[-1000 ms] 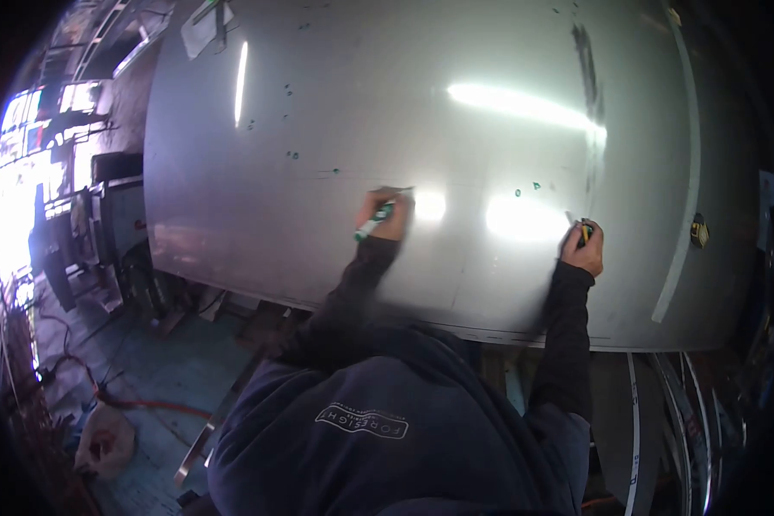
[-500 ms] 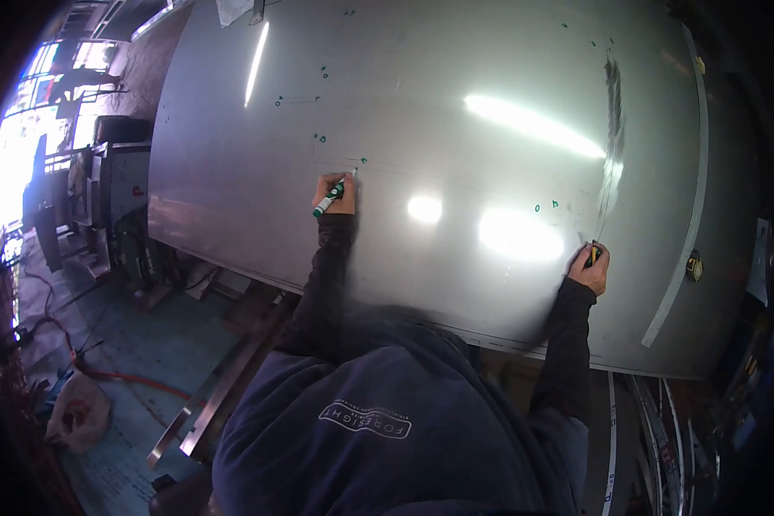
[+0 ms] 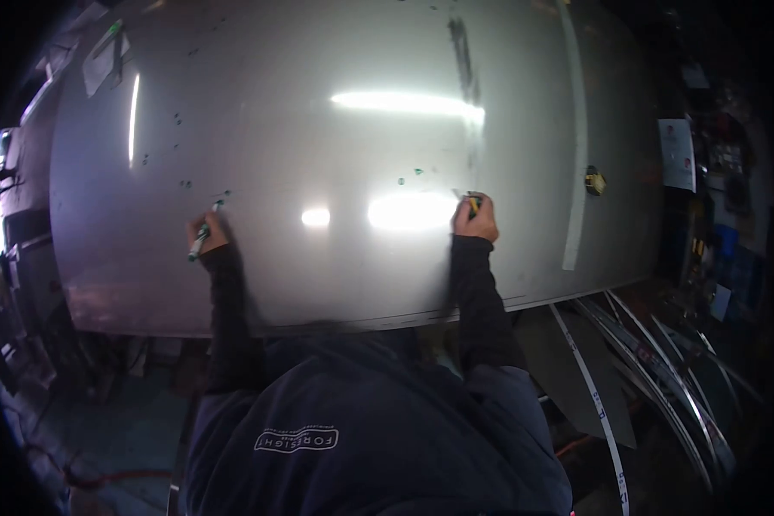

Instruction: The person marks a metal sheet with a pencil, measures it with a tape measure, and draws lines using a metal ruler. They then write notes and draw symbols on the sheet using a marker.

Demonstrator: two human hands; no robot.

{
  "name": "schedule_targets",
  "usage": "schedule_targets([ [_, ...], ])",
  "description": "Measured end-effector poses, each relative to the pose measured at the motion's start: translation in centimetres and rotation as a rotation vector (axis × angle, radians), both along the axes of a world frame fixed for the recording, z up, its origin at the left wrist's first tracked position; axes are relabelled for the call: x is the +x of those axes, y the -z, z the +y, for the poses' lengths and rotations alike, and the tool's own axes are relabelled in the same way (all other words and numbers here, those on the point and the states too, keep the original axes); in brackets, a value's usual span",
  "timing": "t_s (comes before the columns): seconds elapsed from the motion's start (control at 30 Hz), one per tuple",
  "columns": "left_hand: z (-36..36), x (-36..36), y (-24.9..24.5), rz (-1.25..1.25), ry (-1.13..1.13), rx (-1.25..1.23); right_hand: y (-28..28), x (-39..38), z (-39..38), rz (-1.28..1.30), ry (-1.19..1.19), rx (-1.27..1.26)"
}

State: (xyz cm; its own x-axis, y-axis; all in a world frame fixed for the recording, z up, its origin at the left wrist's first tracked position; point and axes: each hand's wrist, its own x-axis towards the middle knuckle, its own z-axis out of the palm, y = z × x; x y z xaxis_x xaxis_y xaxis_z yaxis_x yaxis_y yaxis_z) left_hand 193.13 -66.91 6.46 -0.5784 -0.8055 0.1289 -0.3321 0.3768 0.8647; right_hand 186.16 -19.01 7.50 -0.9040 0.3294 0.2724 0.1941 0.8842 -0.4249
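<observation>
A wide, shiny metal sheet (image 3: 344,163) lies before me, dotted with small green marks. Toward its left side, my left hand (image 3: 210,234) is closed around a green-and-white marker (image 3: 199,243), whose tip points away from me at the sheet, right beside a green mark (image 3: 227,193). My right hand (image 3: 477,218) pinches a slim black-and-yellow tool (image 3: 474,205) over the sheet, next to a bright reflection. The tool's kind I cannot tell, since fingers cover most of it. Farther left on the sheet sit other green marks (image 3: 185,184).
A black-and-yellow tape measure (image 3: 595,181) rests right of a long straight metal strip (image 3: 576,146) on the sheet. A dark smear (image 3: 463,53) runs across the far part. Paper (image 3: 103,64) lies at the far left. Metal strips (image 3: 662,370) stand below the sheet's right edge.
My view has turned to the right, so the sheet and both hands appear farther left. The marker and the black-and-yellow tool are still held in the same hands.
</observation>
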Motion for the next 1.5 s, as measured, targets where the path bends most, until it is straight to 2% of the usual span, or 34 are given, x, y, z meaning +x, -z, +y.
schedule_targets([
  [0.1,-1.6,0.2,0.8,0.061,-0.033,-0.010,-0.4,0.1,0.2,0.002,-0.025,-0.029],
  [0.17,-1.6,-0.2,0.7,0.086,-0.129,0.197,-0.3,-0.2,1.4,-0.044,-0.078,-0.048],
  [0.2,-1.4,-0.4,0.7,0.102,-0.130,0.193,-0.4,-0.3,2.2,-0.066,-0.132,-0.098],
  [0.27,-0.8,-0.3,1.6,0.139,-0.053,0.256,-0.4,-1.4,4.5,-0.044,-0.241,-0.153],
  [0.33,1.4,-0.5,1.4,0.148,0.009,0.242,-0.1,-3.9,7.8,-0.014,-0.249,-0.125],
  [0.4,6.6,-1.5,-1.2,0.098,0.279,0.161,0.1,-6.7,11.9,-0.011,-0.232,-0.062],
  [0.47,13.3,-3.8,-4.6,0.086,0.387,0.290,0.1,-10.3,15.6,0.015,-0.235,-0.010],
  [0.53,18.4,-6.3,-6.1,0.064,0.527,0.253,-0.8,-13.7,18.1,0.049,-0.249,0.035],
  [0.67,26.8,-10.2,-9.4,-0.030,0.769,0.156,0.9,-18.2,20.8,0.025,-0.229,0.156],
  [0.8,32.3,-13.4,-11.7,-0.163,0.961,0.086,1.1,-18.5,20.4,0.005,-0.220,0.163],
  [0.93,33.9,-16.6,-8.9,-0.240,1.181,0.086,1.2,-18.6,20.8,0.031,-0.204,0.123],
  [1.07,35.8,-19.3,-5.6,-0.074,1.288,0.055,0.6,-18.8,20.3,-0.017,-0.192,0.112],
  [1.13,36.3,-20.0,-4.3,-0.091,1.310,0.107,0.6,-18.7,20.3,-0.039,-0.179,0.118],
  [1.2,36.6,-20.6,-3.1,-0.045,1.399,0.027,0.7,-18.8,20.5,-0.013,-0.198,0.108],
  [1.27,36.8,-21.1,-3.0,-0.022,1.410,0.087,0.7,-18.8,20.4,-0.006,-0.196,0.109],
  [1.33,36.7,-21.7,-2.9,0.050,1.502,0.080,0.8,-19.0,20.4,0.010,-0.203,0.108],
  [1.5,36.4,-21.8,-2.2,0.061,1.523,0.057,1.0,-19.0,20.5,0.020,-0.203,0.110],
])
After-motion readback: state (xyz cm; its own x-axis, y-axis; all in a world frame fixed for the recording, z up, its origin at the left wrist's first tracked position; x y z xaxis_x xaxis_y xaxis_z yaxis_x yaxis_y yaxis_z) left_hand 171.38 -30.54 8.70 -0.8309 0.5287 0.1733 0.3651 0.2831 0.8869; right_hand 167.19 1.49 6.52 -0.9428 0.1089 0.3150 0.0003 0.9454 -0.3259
